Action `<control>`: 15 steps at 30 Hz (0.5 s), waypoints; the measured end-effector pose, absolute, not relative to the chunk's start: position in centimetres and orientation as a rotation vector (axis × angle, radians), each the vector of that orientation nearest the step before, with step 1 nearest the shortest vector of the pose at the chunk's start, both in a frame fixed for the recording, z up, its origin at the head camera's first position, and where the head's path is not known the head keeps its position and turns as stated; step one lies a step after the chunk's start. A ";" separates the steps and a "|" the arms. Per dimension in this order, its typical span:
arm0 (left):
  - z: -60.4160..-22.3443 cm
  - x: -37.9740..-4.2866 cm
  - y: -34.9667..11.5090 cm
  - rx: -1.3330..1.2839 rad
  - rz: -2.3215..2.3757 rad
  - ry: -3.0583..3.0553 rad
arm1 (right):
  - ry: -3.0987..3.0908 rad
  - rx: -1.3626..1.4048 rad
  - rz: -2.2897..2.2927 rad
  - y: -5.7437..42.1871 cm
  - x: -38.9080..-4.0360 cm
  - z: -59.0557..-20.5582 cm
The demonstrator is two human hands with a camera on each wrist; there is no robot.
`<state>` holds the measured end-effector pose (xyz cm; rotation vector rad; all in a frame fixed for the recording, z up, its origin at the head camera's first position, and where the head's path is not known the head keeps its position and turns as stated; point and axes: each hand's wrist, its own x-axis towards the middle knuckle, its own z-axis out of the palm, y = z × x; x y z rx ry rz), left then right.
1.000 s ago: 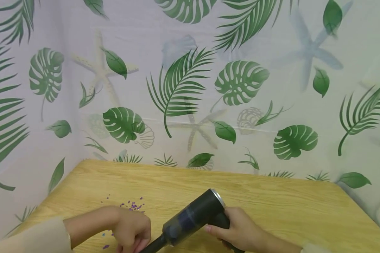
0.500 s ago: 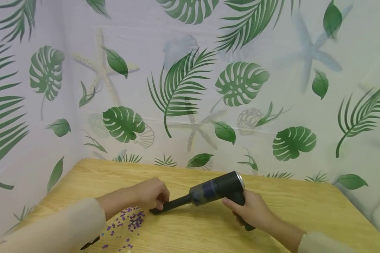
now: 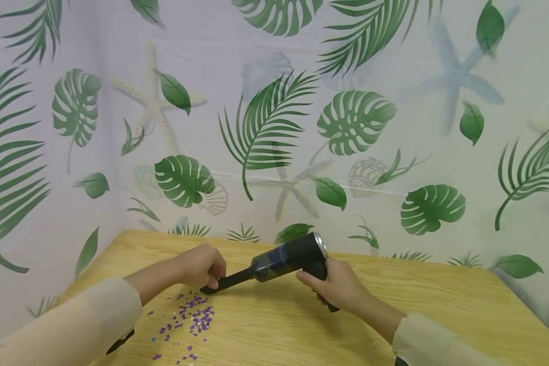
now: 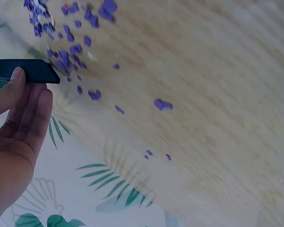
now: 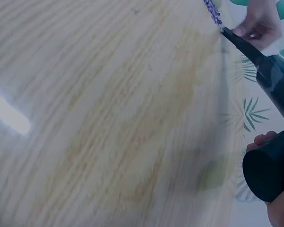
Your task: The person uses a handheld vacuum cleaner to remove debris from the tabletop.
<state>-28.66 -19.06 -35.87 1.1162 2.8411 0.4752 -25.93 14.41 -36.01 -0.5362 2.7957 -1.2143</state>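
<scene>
My right hand grips the handle of a black handheld vacuum cleaner, its clear dust cup facing left. Near the tip of the slim nozzle, my left hand pinches it between thumb and fingers. The slanted nozzle mouth sits right at the far edge of a scatter of purple paper bits, with a few pale ones and a blue one among them. In the right wrist view the vacuum's handle end shows large, with the right fingers wrapped around it.
The wood-grain table reaches back to a white curtain printed with green leaves and starfish. Stray purple bits lie apart from the main scatter. A bright light reflection shows on the tabletop.
Both hands first carried the vacuum away from the body and to the right, then shifted it back left. The nozzle tip moved from the near side to the scatter's far edge, uncovering the purple bits.
</scene>
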 end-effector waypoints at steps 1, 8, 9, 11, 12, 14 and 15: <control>-35.8 -28.4 -19.0 1.117 0.484 2.831 | 2.794 -0.548 -1.207 14.7 -25.9 -35.9; -36.0 -26.9 -18.4 1.111 0.491 2.794 | 2.739 -0.624 -1.168 15.9 -25.8 -35.8; -36.0 -26.7 -18.4 1.104 0.500 2.783 | 2.729 -0.632 -1.169 16.0 -25.7 -35.8; -36.0 -26.3 -18.4 1.095 0.521 2.759 | 2.713 -0.641 -1.167 16.1 -25.6 -35.9; -35.9 -26.1 -18.4 1.096 0.533 2.744 | 2.710 -0.643 -1.162 16.2 -25.5 -35.9; -35.8 -25.7 -18.4 1.110 0.554 2.712 | 2.696 -0.644 -1.160 16.3 -25.3 -36.0; -35.8 -25.5 -18.5 1.111 0.565 2.694 | 2.694 -0.645 -1.156 16.3 -25.2 -36.1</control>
